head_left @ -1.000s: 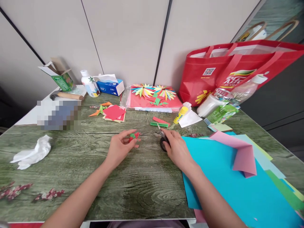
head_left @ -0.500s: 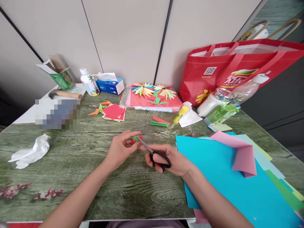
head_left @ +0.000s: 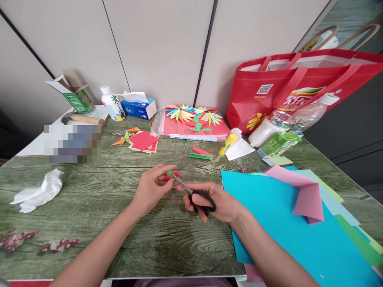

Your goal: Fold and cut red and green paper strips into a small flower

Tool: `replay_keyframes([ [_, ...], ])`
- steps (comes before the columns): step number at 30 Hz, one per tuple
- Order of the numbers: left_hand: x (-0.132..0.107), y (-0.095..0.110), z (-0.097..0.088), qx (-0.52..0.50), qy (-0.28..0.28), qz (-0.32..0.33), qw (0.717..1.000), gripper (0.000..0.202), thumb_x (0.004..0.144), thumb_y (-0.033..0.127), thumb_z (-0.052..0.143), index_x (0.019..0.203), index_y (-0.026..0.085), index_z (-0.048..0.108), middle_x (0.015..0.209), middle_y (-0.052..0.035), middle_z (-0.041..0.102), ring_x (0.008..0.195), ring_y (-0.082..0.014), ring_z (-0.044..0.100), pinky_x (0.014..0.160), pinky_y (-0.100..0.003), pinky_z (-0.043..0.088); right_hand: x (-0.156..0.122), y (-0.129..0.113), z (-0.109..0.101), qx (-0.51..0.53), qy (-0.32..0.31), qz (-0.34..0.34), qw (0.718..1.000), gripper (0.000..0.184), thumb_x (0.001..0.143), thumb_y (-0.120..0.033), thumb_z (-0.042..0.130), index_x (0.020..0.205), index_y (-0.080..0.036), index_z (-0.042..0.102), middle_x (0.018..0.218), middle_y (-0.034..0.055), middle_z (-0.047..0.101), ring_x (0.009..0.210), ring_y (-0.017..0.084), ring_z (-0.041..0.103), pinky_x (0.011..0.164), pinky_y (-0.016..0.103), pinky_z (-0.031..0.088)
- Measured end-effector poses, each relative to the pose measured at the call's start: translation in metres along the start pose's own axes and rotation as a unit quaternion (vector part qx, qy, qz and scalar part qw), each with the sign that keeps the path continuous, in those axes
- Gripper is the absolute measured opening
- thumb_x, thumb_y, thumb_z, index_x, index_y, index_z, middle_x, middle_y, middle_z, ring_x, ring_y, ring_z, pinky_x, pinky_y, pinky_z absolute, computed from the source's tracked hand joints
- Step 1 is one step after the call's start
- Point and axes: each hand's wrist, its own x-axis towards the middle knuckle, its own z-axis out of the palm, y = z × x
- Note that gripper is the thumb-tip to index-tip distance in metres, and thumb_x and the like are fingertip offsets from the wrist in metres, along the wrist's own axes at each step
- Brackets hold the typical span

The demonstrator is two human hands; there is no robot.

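Right hand (head_left: pixel 220 201): fingers curled through scissors (head_left: pixel 190 191) handles, blade tips at red-green paper piece (head_left: pixel 176 174). Left hand (head_left: pixel 152 187): thumb and fingers pinching paper piece above table (head_left: pixel 167 239). Blue sheet (head_left: pixel 269 215) right of hands. Beyond: red and green paper strips (head_left: pixel 201 156), glue stick (head_left: pixel 228 144) standing just right. Farther: paper flowers (head_left: pixel 181 114) on paper pack (head_left: pixel 176 129), red bag (head_left: pixel 245 103) rightward.
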Motion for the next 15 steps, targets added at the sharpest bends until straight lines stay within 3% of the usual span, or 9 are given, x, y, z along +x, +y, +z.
replay_keyframes([
  [7, 0.001, -0.004, -0.004, 0.089, -0.021, 0.053, 0.994, 0.029, 0.071, 0.019, 0.057, 0.098, 0.020, 0.066, 0.083, -0.0030, 0.057, 0.063, -0.0112, 0.056, 0.060, -0.023, 0.052, 0.000, 0.000, -0.002, 0.004, -0.002, 0.012, 1.000, 0.047, 0.070, -0.035, 0.067, 0.112, -0.015, 0.058, 0.074, 0.0042, 0.053, 0.065, 0.010, 0.050, 0.038, 0.012, 0.043],
  [15, 0.005, 0.006, -0.009, -0.054, -0.128, -0.065, 0.988, 0.031, 0.066, 0.025, 0.065, 0.095, 0.016, 0.065, 0.100, -0.0077, 0.062, 0.070, -0.0185, 0.067, 0.067, -0.032, 0.055, -0.001, -0.006, -0.001, -0.110, -0.002, 0.024, 0.994, 0.048, 0.070, -0.035, 0.066, 0.113, -0.017, 0.058, 0.069, -0.0002, 0.048, 0.056, 0.006, 0.042, 0.037, 0.012, 0.039],
])
